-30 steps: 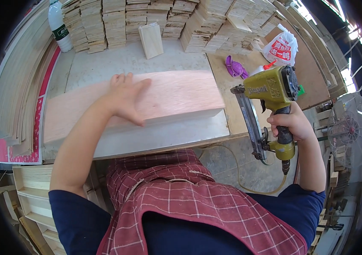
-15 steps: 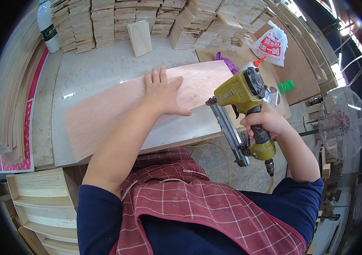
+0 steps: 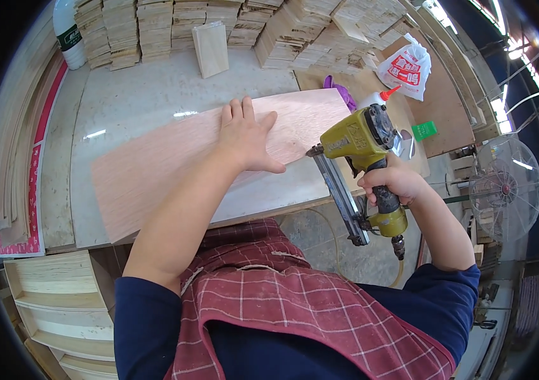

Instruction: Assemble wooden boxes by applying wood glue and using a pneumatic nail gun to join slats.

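Note:
A long, thin pinkish wood panel (image 3: 155,152) lies slantwise on the worktable. My left hand (image 3: 245,140) rests flat on it with the fingers stretched and the thumb apart, holding nothing. Wrapped round the black grip of an olive-yellow pneumatic nail gun (image 3: 352,140) is my right hand (image 3: 396,182). The gun's nose is at the panel's near right edge; whether it touches the wood I cannot tell. Its long magazine slants down toward me, and an air hose (image 3: 398,269) hangs from the fitting below the grip.
Stacks of wooden slats (image 3: 187,22) line the back, with one small block (image 3: 210,49) standing before them. A plastic bottle (image 3: 69,38) is at far left. Glue bottle (image 3: 374,100), purple cloth (image 3: 339,88), white bag (image 3: 405,68) and green packet (image 3: 424,130) sit right. A fan (image 3: 506,183) stands beyond.
The view has shifted slightly. The fingers of my left hand are drawn a little closer together on the panel. The nail gun stays in my right hand in nearly the same place.

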The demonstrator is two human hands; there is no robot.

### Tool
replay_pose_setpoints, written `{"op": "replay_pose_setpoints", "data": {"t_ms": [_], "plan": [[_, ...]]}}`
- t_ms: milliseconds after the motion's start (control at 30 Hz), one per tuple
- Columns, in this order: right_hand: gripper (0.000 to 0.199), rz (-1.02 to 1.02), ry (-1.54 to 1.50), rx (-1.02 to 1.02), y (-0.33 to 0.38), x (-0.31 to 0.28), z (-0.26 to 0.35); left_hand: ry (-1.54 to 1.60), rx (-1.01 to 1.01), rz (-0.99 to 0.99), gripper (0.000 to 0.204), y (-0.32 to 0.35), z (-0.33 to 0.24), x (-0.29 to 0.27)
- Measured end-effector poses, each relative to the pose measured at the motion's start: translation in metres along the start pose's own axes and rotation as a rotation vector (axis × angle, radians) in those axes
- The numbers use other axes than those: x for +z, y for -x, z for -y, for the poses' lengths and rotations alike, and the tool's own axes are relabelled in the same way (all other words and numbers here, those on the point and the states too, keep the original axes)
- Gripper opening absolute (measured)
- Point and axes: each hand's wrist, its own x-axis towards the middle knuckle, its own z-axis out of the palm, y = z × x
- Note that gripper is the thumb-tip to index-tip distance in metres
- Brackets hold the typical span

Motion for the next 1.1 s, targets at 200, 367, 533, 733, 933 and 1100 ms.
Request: {"op": "replay_pose_setpoints", "data": {"t_ms": [200, 367, 533, 733, 933, 1100], "plan": [[0.012, -0.007, 0.013, -0.008, 0.0, 0.003, 0.009, 0.018, -0.001, 0.009, 0.103, -0.001, 0.004, 0.001], [0.012, -0.003, 0.052, -0.112, -0.01, -0.003, 0.037, 0.016, 0.038, 0.04, 0.109, 0.007, 0.021, 0.001], [0.014, -0.014, 0.128, -0.156, -0.042, -0.001, 0.069, 0.052, 0.006, 0.069, 0.109, 0.019, 0.027, -0.006], [0.019, 0.035, 0.173, -0.117, -0.081, 0.011, 0.089, 0.099, 0.037, -0.016, 0.106, 0.019, 0.029, 0.004], [0.016, 0.026, 0.19, -0.085, -0.096, 0.012, 0.091, 0.113, 0.057, -0.051, 0.104, 0.018, 0.031, 0.006], [0.013, 0.032, 0.188, -0.032, -0.1, 0.009, 0.091, 0.122, 0.059, -0.051, 0.103, 0.016, 0.032, 0.004]]}}
